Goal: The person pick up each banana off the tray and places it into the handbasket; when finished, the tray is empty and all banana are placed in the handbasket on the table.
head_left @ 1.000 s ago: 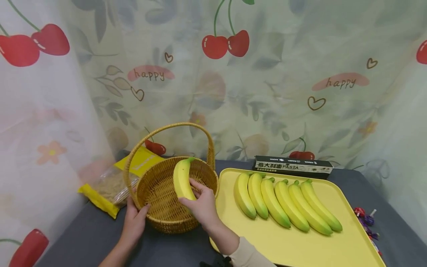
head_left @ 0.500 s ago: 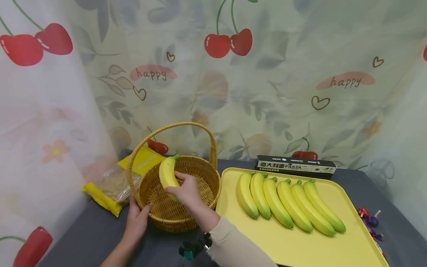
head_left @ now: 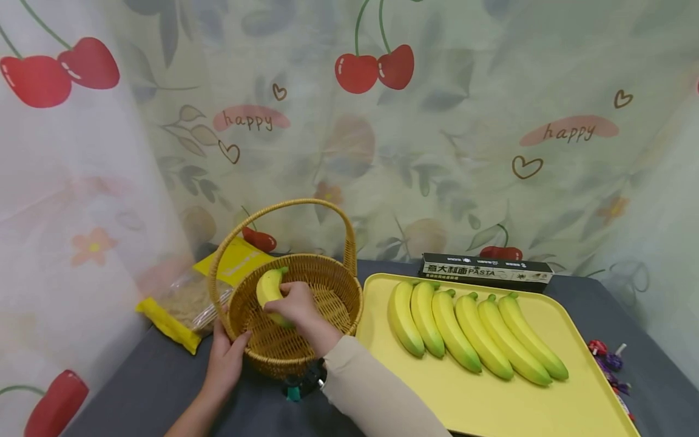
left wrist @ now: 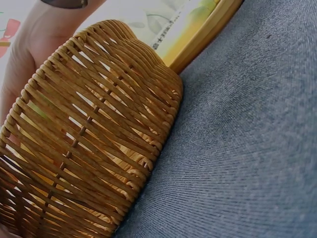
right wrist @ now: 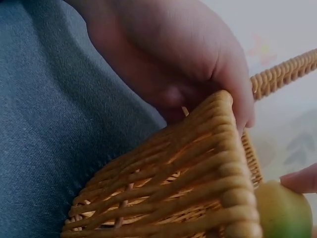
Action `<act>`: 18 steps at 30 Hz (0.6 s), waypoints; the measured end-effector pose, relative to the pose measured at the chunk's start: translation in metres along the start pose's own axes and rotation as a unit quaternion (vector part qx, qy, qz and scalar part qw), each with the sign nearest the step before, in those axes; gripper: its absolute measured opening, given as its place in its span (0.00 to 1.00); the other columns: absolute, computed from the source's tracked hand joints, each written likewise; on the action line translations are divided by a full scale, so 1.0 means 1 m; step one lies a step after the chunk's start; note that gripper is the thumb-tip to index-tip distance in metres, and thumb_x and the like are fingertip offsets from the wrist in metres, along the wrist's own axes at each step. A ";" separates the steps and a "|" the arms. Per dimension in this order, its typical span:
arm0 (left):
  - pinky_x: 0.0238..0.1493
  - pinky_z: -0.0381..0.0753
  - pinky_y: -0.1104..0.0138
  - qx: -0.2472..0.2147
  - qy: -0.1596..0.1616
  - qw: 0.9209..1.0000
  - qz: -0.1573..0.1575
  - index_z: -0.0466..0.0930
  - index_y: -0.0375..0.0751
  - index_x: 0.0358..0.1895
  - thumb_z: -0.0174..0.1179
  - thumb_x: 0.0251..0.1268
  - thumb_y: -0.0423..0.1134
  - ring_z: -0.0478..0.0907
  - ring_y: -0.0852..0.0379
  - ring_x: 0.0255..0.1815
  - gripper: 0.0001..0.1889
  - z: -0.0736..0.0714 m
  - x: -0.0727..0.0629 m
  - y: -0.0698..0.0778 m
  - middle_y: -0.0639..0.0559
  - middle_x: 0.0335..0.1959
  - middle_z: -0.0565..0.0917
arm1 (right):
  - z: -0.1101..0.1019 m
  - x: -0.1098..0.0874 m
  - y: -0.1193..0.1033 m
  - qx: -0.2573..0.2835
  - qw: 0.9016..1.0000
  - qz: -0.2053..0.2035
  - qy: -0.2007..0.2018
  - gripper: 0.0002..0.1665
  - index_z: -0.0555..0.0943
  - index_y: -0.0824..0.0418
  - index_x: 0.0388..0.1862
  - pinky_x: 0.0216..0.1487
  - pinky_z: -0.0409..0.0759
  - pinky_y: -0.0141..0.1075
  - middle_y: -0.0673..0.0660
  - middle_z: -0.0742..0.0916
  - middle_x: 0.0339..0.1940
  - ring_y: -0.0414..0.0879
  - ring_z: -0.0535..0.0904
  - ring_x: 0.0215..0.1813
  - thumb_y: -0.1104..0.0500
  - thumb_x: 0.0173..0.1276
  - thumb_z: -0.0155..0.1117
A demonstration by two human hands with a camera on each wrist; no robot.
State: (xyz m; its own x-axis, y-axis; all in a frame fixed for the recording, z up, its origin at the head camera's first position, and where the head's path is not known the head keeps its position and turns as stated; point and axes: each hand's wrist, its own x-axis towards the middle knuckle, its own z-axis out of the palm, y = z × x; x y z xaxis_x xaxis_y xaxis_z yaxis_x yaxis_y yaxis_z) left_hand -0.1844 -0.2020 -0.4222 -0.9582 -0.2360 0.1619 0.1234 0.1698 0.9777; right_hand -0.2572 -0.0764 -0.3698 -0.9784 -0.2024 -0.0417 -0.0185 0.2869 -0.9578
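Observation:
My left hand (head_left: 225, 358) grips the near left rim of a round wicker basket (head_left: 273, 365) with a tall arched handle, thumb over the edge. The right wrist view also shows the left hand (right wrist: 183, 54) clasping the rim. Inside the basket, my right hand (head_left: 299, 306) pinches a yellow banana (head_left: 267, 287) with a greenish stem, held tilted near the left side. Part of that banana (right wrist: 282, 210) shows beside a fingertip in the right wrist view. In the left wrist view the woven wall (left wrist: 94, 129) covers most of the banana.
A yellow tray (head_left: 415, 394) on the right bears several bananas (head_left: 454, 331) in a row. Behind it lies a black pasta box (head_left: 486, 271). Wrapped lollipops (head_left: 613, 362) lie off its right edge. A yellow-and-clear bag (head_left: 180, 303) sits left of the basket.
My right hand has moved left and down with the banana, from above the basket to inside it. The left hand keeps its grip on the rim.

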 end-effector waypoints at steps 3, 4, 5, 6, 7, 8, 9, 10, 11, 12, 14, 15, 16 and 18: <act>0.47 0.60 0.89 0.000 -0.001 1.000 -0.003 0.35 0.37 0.73 0.41 0.69 0.26 0.54 0.41 0.69 0.34 -0.001 0.000 0.001 0.34 0.71 0.52 | 0.003 0.001 -0.001 -0.015 1.000 0.006 0.006 0.24 0.82 0.68 0.46 0.29 0.74 0.30 0.54 0.81 0.31 0.41 0.73 0.28 0.65 0.46 0.73; 0.47 0.60 0.89 0.000 -0.002 1.000 -0.004 0.35 0.37 0.73 0.41 0.69 0.26 0.54 0.41 0.69 0.34 -0.001 0.000 0.001 0.34 0.71 0.52 | 0.005 0.001 -0.001 -0.023 1.000 0.004 0.007 0.23 0.82 0.69 0.44 0.28 0.74 0.30 0.54 0.81 0.30 0.41 0.72 0.28 0.65 0.46 0.74; 0.46 0.60 0.89 0.000 -0.002 1.000 -0.003 0.35 0.37 0.73 0.41 0.69 0.26 0.54 0.41 0.70 0.34 -0.001 0.000 0.002 0.33 0.71 0.52 | 0.006 0.001 -0.001 -0.030 1.000 0.001 0.007 0.21 0.82 0.68 0.41 0.27 0.73 0.30 0.53 0.80 0.29 0.41 0.72 0.27 0.65 0.46 0.74; 0.46 0.60 0.89 0.000 0.000 1.000 -0.004 0.35 0.37 0.73 0.41 0.69 0.26 0.54 0.41 0.69 0.34 -0.001 0.000 0.002 0.34 0.71 0.52 | 0.007 0.001 -0.002 -0.037 0.999 0.000 0.008 0.19 0.82 0.68 0.40 0.26 0.72 0.30 0.52 0.79 0.27 0.41 0.71 0.26 0.65 0.46 0.74; 0.46 0.60 0.89 0.001 0.002 1.000 -0.005 0.36 0.37 0.73 0.41 0.69 0.26 0.54 0.41 0.69 0.34 -0.001 0.000 0.002 0.34 0.71 0.52 | 0.009 0.000 -0.002 -0.045 0.999 -0.001 0.011 0.18 0.82 0.67 0.38 0.26 0.71 0.30 0.52 0.78 0.26 0.41 0.70 0.26 0.64 0.45 0.74; 0.46 0.60 0.89 0.001 0.004 1.000 -0.005 0.36 0.37 0.73 0.41 0.69 0.26 0.54 0.41 0.69 0.33 -0.001 0.000 0.003 0.34 0.71 0.52 | 0.010 0.000 -0.002 -0.051 0.999 -0.003 0.012 0.17 0.82 0.67 0.36 0.25 0.70 0.30 0.52 0.77 0.25 0.41 0.70 0.25 0.64 0.45 0.74; 0.46 0.60 0.89 0.001 0.005 1.000 -0.007 0.36 0.37 0.73 0.41 0.69 0.26 0.55 0.41 0.69 0.33 -0.001 0.000 0.003 0.34 0.71 0.53 | 0.011 0.000 -0.002 -0.060 0.998 -0.002 0.014 0.16 0.82 0.66 0.35 0.25 0.70 0.30 0.51 0.77 0.24 0.42 0.70 0.25 0.64 0.45 0.75; 0.46 0.60 0.89 0.002 0.005 1.000 -0.007 0.36 0.37 0.73 0.41 0.69 0.26 0.55 0.41 0.69 0.33 -0.001 0.000 0.002 0.34 0.71 0.53 | 0.013 0.000 -0.002 -0.068 0.998 0.000 0.014 0.17 0.81 0.66 0.35 0.25 0.71 0.31 0.51 0.77 0.24 0.42 0.70 0.25 0.64 0.45 0.75; 0.46 0.60 0.89 0.003 0.005 1.000 -0.010 0.36 0.37 0.73 0.41 0.69 0.26 0.55 0.41 0.69 0.33 -0.001 0.000 0.002 0.34 0.71 0.52 | 0.014 0.000 -0.002 -0.073 0.997 0.004 0.015 0.17 0.81 0.65 0.35 0.26 0.71 0.31 0.51 0.77 0.25 0.42 0.70 0.26 0.64 0.45 0.75; 0.46 0.60 0.90 0.004 0.006 1.000 -0.010 0.36 0.37 0.73 0.41 0.69 0.26 0.55 0.41 0.69 0.34 -0.001 0.000 0.002 0.34 0.71 0.52 | 0.015 -0.001 -0.001 -0.075 0.997 0.008 0.016 0.17 0.81 0.65 0.35 0.27 0.72 0.31 0.51 0.77 0.25 0.42 0.71 0.26 0.64 0.45 0.75; 0.46 0.60 0.89 0.004 0.003 1.000 -0.009 0.36 0.36 0.73 0.41 0.69 0.26 0.55 0.41 0.69 0.33 -0.001 0.000 0.002 0.34 0.71 0.52 | 0.017 -0.002 0.001 -0.088 0.996 0.010 0.013 0.17 0.81 0.65 0.36 0.27 0.73 0.32 0.51 0.78 0.25 0.42 0.71 0.26 0.64 0.45 0.75; 0.46 0.60 0.90 0.005 0.003 1.000 -0.009 0.36 0.36 0.73 0.41 0.69 0.26 0.54 0.41 0.69 0.34 -0.001 0.000 0.001 0.34 0.71 0.52 | 0.018 -0.003 0.002 -0.095 0.995 0.009 0.012 0.17 0.81 0.65 0.35 0.27 0.72 0.32 0.51 0.78 0.25 0.42 0.71 0.26 0.64 0.45 0.76; 0.46 0.59 0.90 0.006 0.002 1.000 -0.009 0.36 0.36 0.73 0.41 0.69 0.26 0.54 0.41 0.70 0.34 -0.001 0.000 0.001 0.34 0.71 0.51 | 0.018 -0.003 0.003 -0.103 0.995 0.006 0.012 0.16 0.81 0.65 0.34 0.27 0.72 0.31 0.51 0.78 0.24 0.42 0.70 0.26 0.64 0.44 0.76; 0.46 0.59 0.89 0.006 0.001 1.000 -0.005 0.36 0.35 0.73 0.41 0.69 0.26 0.54 0.41 0.69 0.34 -0.001 0.000 0.000 0.33 0.71 0.51 | 0.019 -0.005 0.004 -0.116 0.993 -0.005 0.011 0.16 0.80 0.66 0.31 0.25 0.69 0.30 0.50 0.76 0.23 0.41 0.69 0.24 0.63 0.44 0.76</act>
State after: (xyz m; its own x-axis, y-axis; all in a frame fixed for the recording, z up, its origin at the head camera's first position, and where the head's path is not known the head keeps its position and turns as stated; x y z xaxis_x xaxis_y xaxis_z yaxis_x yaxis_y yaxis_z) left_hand -0.1843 -0.2028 -0.4217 -0.9588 -0.2398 0.1521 0.1102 0.1797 0.9775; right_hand -0.2487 -0.0919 -0.3789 -0.9822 -0.1861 -0.0240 -0.0725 0.4943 -0.8662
